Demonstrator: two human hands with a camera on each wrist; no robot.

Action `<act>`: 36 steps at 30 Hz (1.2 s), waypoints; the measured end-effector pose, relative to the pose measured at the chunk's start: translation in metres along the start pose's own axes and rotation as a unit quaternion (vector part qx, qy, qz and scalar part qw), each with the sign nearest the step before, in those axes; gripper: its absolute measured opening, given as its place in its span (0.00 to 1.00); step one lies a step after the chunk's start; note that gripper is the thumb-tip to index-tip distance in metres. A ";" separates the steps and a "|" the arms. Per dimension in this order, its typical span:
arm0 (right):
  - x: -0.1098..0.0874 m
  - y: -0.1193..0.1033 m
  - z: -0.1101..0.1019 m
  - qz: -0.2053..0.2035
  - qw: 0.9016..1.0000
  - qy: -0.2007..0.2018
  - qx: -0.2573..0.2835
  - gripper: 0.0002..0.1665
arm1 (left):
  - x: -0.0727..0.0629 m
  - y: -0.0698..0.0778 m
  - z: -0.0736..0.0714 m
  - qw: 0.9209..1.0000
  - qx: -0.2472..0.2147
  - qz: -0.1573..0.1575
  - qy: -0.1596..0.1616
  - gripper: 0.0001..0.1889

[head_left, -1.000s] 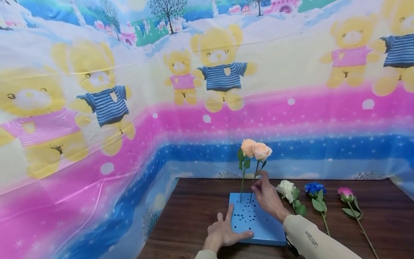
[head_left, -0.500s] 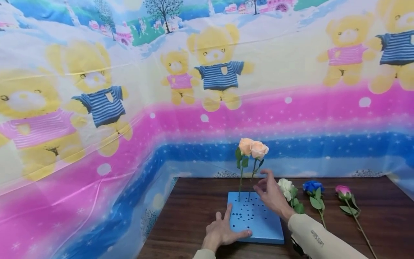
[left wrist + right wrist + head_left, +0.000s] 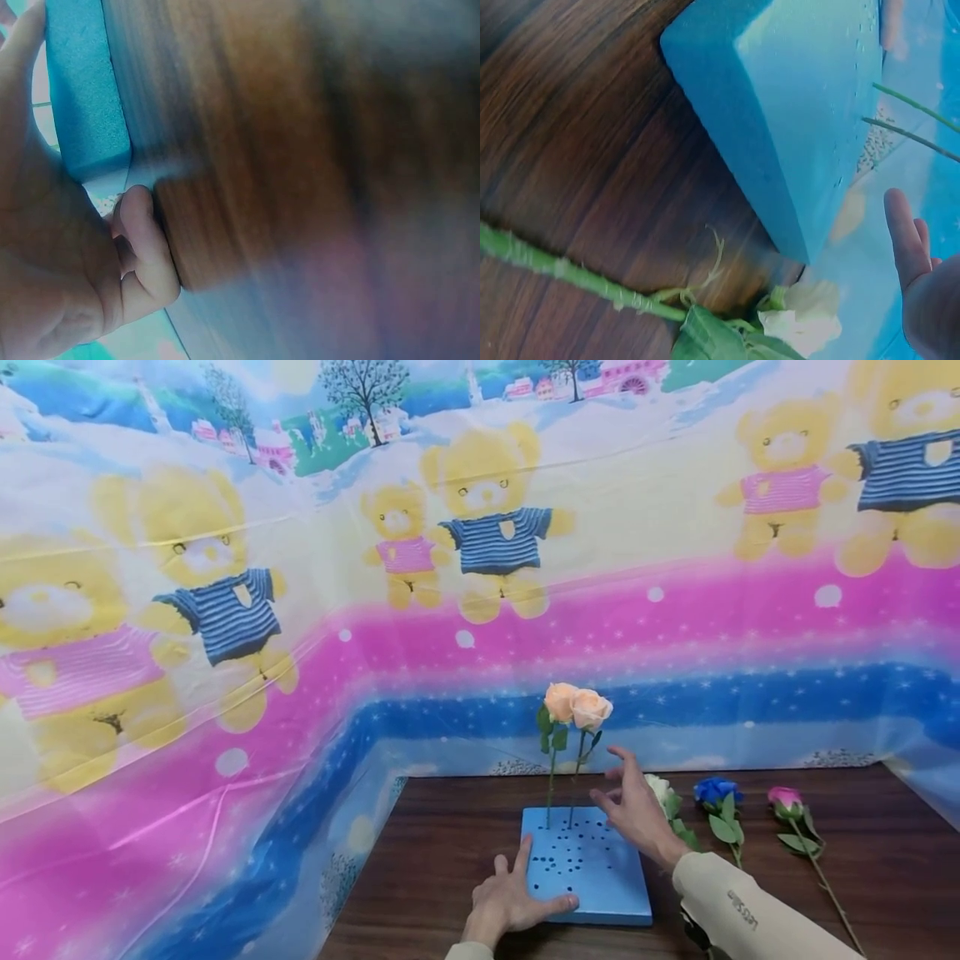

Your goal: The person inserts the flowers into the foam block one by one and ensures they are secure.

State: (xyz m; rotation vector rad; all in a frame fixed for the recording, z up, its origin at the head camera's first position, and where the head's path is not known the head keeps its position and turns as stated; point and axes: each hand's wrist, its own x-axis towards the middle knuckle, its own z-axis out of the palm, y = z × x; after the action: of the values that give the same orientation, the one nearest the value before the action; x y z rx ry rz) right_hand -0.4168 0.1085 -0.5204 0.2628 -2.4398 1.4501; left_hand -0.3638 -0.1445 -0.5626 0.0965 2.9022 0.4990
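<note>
Two peach roses (image 3: 589, 708) stand upright, their stems in a blue foam block (image 3: 600, 881) dotted with small dark holes. My left hand (image 3: 504, 902) rests against the block's left front corner, its thumb along the front of the top and a finger along the left edge. In the left wrist view, the palm lies beside the foam's side (image 3: 86, 90). My right hand (image 3: 636, 810) hovers right of the rose stems, fingers apart and holding nothing. Seen from the right wrist, a gap separates its fingers from both stems (image 3: 911, 136).
On the dark wooden table (image 3: 435, 860), a white rose (image 3: 663, 793), a blue rose (image 3: 717, 802) and a pink rose (image 3: 786, 802) lie in a row to the right. A curtain printed with teddy bears (image 3: 495, 539) hangs behind the table.
My right hand has let go of the right peach rose's stem and drawn back to the right. Both roses stay standing in the block. The left hand stays at the block's corner.
</note>
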 end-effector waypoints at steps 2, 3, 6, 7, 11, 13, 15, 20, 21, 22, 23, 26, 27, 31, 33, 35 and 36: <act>0.000 -0.001 -0.003 0.001 1.000 0.001 -0.001 0.50 | 0.000 0.000 0.000 1.000 -0.001 0.001 -0.001 0.70; 0.000 -0.001 -0.005 0.000 1.000 0.002 -0.003 0.50 | 0.000 0.000 0.000 1.000 -0.001 0.001 -0.001 0.69; -0.001 0.000 -0.011 0.000 1.000 0.005 -0.004 0.51 | -0.001 0.000 0.000 1.000 -0.001 0.004 -0.002 0.69; -0.001 0.001 -0.013 -0.002 1.000 0.005 -0.005 0.51 | -0.001 0.000 0.000 1.000 -0.001 0.005 -0.002 0.69; -0.003 0.003 -0.020 -0.006 1.000 0.003 -0.001 0.54 | -0.002 0.000 0.001 1.000 -0.007 0.009 -0.001 0.69; -0.004 0.004 -0.024 -0.006 1.000 0.001 0.001 0.56 | -0.003 -0.001 0.002 1.000 -0.012 0.010 -0.002 0.69; -0.005 0.004 -0.028 -0.003 1.000 0.002 0.005 0.56 | -0.003 -0.001 0.003 1.000 -0.015 0.010 -0.002 0.69; -0.007 0.007 -0.040 -0.004 1.000 0.001 0.003 0.55 | -0.003 -0.002 0.004 1.000 -0.017 0.009 -0.001 0.69; -0.007 0.008 -0.043 -0.004 1.000 0.001 0.001 0.55 | -0.003 -0.002 0.004 1.000 -0.016 0.009 -0.001 0.69; -0.007 0.010 -0.046 -0.004 1.000 0.000 0.000 0.55 | -0.003 -0.002 0.003 1.000 -0.016 0.010 0.000 0.69; -0.008 0.011 -0.049 -0.004 1.000 0.000 0.001 0.55 | -0.003 -0.002 0.003 1.000 -0.017 0.010 0.000 0.69; -0.008 0.016 -0.057 -0.004 1.000 0.001 -0.003 0.55 | -0.003 -0.002 0.003 1.000 -0.019 0.011 -0.001 0.69; -0.008 0.017 -0.060 -0.005 1.000 0.002 -0.006 0.55 | -0.002 -0.001 0.003 1.000 -0.019 0.011 -0.001 0.70; -0.009 0.021 -0.072 -0.012 1.000 0.010 -0.027 0.52 | -0.001 -0.001 0.004 1.000 -0.020 0.010 -0.003 0.70; -0.009 0.021 -0.079 -0.014 0.999 0.012 -0.034 0.52 | 0.000 -0.001 0.003 1.000 -0.021 0.010 -0.003 0.70; -0.010 0.020 -0.086 -0.019 0.999 0.015 -0.040 0.52 | 0.000 -0.001 0.003 1.000 -0.022 0.011 -0.004 0.70; -0.011 0.020 -0.090 -0.021 0.999 0.016 -0.041 0.53 | 0.001 -0.001 0.002 1.000 -0.024 0.012 -0.005 0.70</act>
State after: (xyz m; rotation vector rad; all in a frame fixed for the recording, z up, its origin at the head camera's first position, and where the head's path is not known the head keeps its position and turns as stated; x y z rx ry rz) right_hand -0.3990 0.1970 -0.4998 0.2703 -2.4467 1.3219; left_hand -0.3639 -0.1442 -0.5651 0.1256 2.8812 0.5697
